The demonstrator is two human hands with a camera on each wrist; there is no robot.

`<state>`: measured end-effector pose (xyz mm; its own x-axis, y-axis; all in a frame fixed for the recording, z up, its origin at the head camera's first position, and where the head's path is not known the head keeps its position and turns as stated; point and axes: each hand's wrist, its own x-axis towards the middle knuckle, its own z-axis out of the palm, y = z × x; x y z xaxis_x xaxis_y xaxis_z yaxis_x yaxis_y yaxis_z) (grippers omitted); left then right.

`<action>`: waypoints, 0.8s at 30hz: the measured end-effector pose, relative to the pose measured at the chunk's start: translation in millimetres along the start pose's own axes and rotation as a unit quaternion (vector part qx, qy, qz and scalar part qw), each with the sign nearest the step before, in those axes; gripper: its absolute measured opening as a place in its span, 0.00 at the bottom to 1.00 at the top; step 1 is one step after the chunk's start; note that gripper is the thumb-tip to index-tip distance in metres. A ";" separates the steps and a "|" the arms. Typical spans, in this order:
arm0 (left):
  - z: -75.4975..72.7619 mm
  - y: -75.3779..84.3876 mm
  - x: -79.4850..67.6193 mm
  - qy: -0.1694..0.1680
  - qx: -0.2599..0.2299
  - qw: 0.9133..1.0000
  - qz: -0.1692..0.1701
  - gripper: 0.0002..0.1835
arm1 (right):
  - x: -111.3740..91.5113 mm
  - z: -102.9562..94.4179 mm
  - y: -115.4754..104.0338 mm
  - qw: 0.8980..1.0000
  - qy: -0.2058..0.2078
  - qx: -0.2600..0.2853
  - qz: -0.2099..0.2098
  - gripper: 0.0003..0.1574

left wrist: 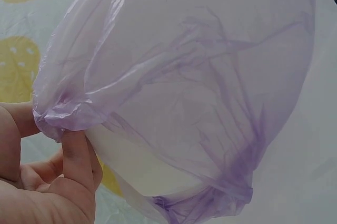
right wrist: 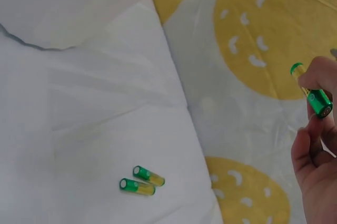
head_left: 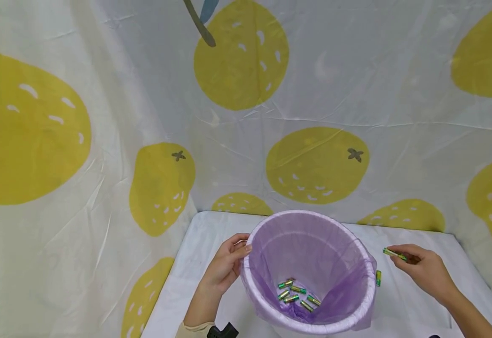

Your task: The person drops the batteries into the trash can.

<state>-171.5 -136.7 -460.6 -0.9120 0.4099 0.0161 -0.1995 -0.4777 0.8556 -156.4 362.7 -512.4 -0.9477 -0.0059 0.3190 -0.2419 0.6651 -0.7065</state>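
A bin, lined with a purple plastic bag, tilts so that its mouth faces me. My left hand pinches its rim and the bag's edge at the left, thumb on the rim; in the left wrist view the fingers bend beneath the bag. Several green-and-gold batteries lie at the bottom of the bin. To the right of the bin, my right hand holds a battery between thumb and fingers, above the table. Two batteries lie on the white surface in the right wrist view.
A white-covered table extends under the bin and both hands. Behind it and at the left hangs a pale curtain printed with yellow fruit. One battery lies just beside the bin's right side.
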 end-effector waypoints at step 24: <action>2.2 3.7 -1.7 0.007 0.015 1.000 -0.006 0.15 | 26.1 -14.1 -80.6 0.988 0.014 0.029 -0.153 0.21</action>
<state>-169.9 -137.5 -456.3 -0.9144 0.4048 -0.0017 -0.2005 -0.4494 0.8705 -158.7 319.5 -438.2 -0.8224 -0.1789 0.5401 -0.5284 0.5922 -0.6084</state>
